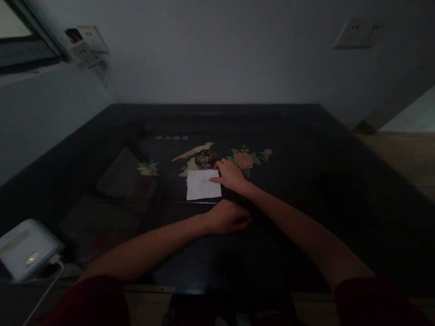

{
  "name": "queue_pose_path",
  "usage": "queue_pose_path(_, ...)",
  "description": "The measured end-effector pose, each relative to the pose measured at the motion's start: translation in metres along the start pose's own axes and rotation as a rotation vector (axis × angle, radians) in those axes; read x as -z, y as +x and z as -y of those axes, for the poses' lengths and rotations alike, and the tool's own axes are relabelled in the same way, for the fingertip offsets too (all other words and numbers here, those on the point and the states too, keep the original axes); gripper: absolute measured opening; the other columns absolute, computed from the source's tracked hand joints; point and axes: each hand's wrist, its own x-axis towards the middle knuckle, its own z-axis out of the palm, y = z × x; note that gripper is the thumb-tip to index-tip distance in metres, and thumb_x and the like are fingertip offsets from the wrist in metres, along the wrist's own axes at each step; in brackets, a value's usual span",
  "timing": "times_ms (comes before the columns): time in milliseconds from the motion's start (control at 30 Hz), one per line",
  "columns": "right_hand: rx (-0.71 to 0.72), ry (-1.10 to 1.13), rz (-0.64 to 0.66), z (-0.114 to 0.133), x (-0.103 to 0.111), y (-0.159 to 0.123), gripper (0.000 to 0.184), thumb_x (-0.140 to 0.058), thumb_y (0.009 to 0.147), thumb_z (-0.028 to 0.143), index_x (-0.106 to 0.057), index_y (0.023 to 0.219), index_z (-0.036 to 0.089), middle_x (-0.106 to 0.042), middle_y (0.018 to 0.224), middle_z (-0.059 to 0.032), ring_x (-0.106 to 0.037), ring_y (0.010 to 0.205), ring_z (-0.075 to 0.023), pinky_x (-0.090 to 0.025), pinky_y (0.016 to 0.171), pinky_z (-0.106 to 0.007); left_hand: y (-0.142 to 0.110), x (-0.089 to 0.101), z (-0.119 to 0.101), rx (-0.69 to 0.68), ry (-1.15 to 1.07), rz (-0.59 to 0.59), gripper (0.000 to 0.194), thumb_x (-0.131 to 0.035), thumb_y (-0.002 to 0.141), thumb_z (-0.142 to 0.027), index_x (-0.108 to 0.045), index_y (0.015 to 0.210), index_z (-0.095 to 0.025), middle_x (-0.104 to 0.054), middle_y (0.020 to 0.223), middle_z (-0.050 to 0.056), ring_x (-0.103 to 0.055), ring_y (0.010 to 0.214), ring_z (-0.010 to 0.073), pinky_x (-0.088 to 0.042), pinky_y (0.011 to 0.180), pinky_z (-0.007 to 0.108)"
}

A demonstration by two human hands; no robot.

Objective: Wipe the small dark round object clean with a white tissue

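The white cloth (203, 187) lies flat on the dark surface (279, 228) just in front of the glass bowl (205, 158), near square with no clear long axis, and the right hand (230, 175) is the nearer, its thumb over the cloth's right edge and its fingers reaching toward the bowl; whether it pinches the cloth or merely rests there cannot be told. The left hand (228, 216) sits on the person's side of the cloth, apart from it and toward its right, fingers curled, their grip hidden.
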Motion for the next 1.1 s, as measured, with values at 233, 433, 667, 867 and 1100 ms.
queue_pose_path(233,-0.048,0.196,0.033,-0.011,-0.005,0.007,0.018,-0.075,0.072,0.026,-0.06,0.08,0.017,-0.057,0.089,-0.0055,-0.053,0.083,-0.0195,-0.04,0.073,-0.03,0.0,0.009,-0.005,0.019,-0.056,0.001,0.024,-0.047,0.091,-0.027,-0.059,0.074,-0.017,-0.062,0.066,0.0,-0.054,0.058,0.0101,-0.035,0.056,0.022)
queue_pose_path(433,-0.032,0.311,0.053,-0.016,-0.004,0.007,0.007,-0.063,0.076,0.016,-0.056,0.074,0.016,-0.056,0.075,0.0004,-0.051,0.073,-0.0135,-0.035,0.065,-0.025,0.0,0.074,0.011,0.272,-0.072,-0.497,0.029,-0.041,0.093,-0.027,-0.059,0.075,-0.015,-0.062,0.071,0.001,-0.056,0.069,0.0117,-0.042,0.068,0.023)
queue_pose_path(667,-0.041,0.458,0.061,-0.02,0.006,-0.002,0.016,-0.063,0.072,0.016,-0.047,0.071,0.019,-0.048,0.064,0.0054,-0.046,0.059,-0.0109,-0.031,0.056,-0.023,-0.012,0.075,0.092,0.628,0.262,-0.7,0.035,-0.053,0.088,-0.035,-0.056,0.118,-0.019,-0.046,0.132,0.013,-0.04,0.127,0.028,-0.032,0.107,0.046)
queue_pose_path(867,-0.051,0.558,0.051,-0.023,0.009,-0.018,0.015,-0.06,0.072,0.017,-0.045,0.073,0.02,-0.048,0.063,0.0057,-0.046,0.059,-0.0113,-0.032,0.056,-0.023,-0.018,0.048,0.122,0.708,0.081,-0.578,0.057,-0.056,0.085,-0.041,-0.04,0.134,-0.017,-0.037,0.141,0.018,-0.037,0.133,0.0313,-0.032,0.109,0.049)
queue_pose_path(1100,-0.07,0.651,0.032,-0.024,0.007,-0.023,0.015,-0.059,0.07,0.016,-0.045,0.073,0.021,-0.048,0.062,0.0066,-0.046,0.058,-0.0111,-0.032,0.055,-0.023,-0.023,0.046,0.132,0.671,-0.02,-0.612,0.077,-0.067,0.076,-0.037,-0.032,0.138,-0.01,-0.038,0.141,0.022,-0.037,0.134,0.0309,-0.032,0.111,0.045)
